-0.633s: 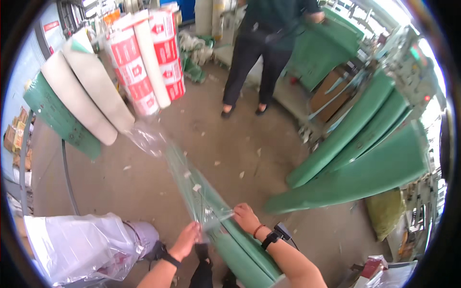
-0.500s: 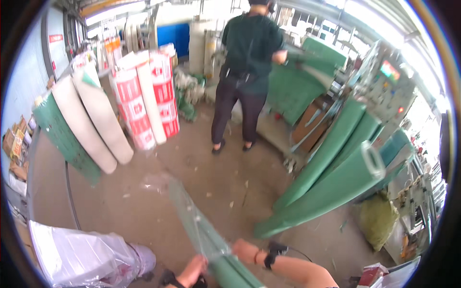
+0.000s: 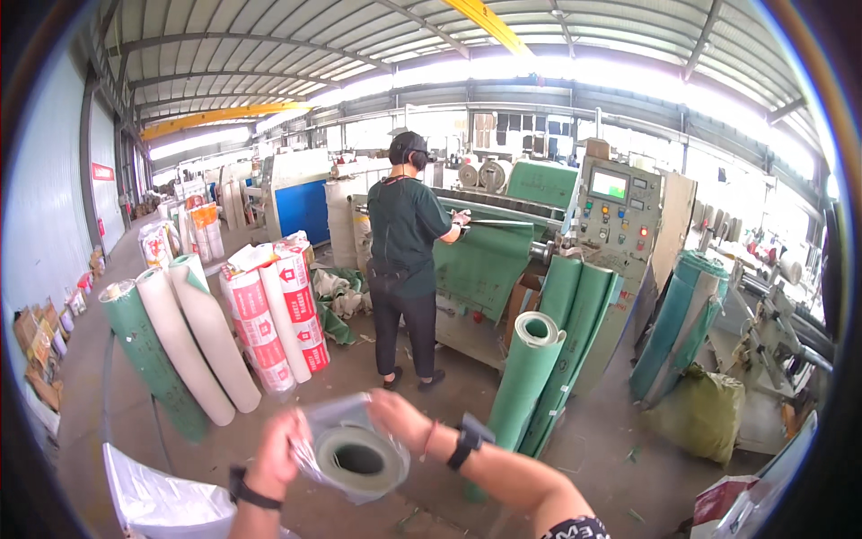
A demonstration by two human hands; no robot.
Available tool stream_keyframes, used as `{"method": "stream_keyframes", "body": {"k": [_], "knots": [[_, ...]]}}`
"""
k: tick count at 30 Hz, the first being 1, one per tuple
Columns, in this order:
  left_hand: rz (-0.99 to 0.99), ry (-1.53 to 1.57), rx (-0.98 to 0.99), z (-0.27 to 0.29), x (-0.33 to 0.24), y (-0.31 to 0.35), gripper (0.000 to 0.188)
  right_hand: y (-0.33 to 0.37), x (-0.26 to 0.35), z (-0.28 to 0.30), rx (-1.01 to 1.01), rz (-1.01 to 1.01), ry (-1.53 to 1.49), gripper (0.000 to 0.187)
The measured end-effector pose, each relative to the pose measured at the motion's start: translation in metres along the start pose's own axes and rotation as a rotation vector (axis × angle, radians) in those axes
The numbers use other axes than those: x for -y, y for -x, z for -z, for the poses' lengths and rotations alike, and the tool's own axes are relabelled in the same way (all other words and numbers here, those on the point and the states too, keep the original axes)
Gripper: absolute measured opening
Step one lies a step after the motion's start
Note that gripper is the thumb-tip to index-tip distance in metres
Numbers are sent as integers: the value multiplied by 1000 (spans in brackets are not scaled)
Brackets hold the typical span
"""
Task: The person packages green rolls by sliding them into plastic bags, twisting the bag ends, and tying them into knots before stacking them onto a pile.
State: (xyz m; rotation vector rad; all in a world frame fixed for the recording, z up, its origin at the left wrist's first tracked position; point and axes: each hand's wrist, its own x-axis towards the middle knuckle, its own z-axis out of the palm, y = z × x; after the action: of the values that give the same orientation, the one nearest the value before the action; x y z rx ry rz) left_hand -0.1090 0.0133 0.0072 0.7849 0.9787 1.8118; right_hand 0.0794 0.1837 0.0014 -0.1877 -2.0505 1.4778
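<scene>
Left hand (image 3: 282,444) and right hand (image 3: 401,420) both grip clear film (image 3: 339,412) at the hollow-cored roll (image 3: 356,435), which sits end-up between them, in front of the body. Uneven pull could tear or slip the film (looks thin); past the right forearm, a sideways bump could topple the standing green rolls (image 3: 528,375), with the co-worker (image 3: 401,235) farther off at the machine (image 3: 620,216).

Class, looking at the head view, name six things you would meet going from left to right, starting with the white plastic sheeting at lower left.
White plastic sheeting → left hand → plastic-covered roll end → right hand → front standing green roll → yellowish-green sack.
</scene>
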Motion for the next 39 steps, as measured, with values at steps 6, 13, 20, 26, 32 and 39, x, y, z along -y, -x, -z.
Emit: {"method": "stream_keyframes", "body": {"k": [6, 13, 20, 26, 32, 39], "knots": [[73, 88, 262, -32, -176, 4, 23, -41, 211, 19, 118, 72, -60, 21], [-48, -688, 262, -62, -234, 52, 9, -41, 267, 28, 231, 270, 769, 35], [-221, -962, 203, -43, -266, 95, 4, 17, 277, -7, 0, -109, 652, 22], [-598, -585, 409, 72, -90, 114, 101, 89, 185, -41, 0, 211, -105, 113], [-529, -955, 405, -35, -64, 130, 95, 97, 154, -105, -65, 361, 257, 49], [78, -309, 627, -63, -108, 107, 33, 32, 202, -86, 94, 375, -15, 67]]}}
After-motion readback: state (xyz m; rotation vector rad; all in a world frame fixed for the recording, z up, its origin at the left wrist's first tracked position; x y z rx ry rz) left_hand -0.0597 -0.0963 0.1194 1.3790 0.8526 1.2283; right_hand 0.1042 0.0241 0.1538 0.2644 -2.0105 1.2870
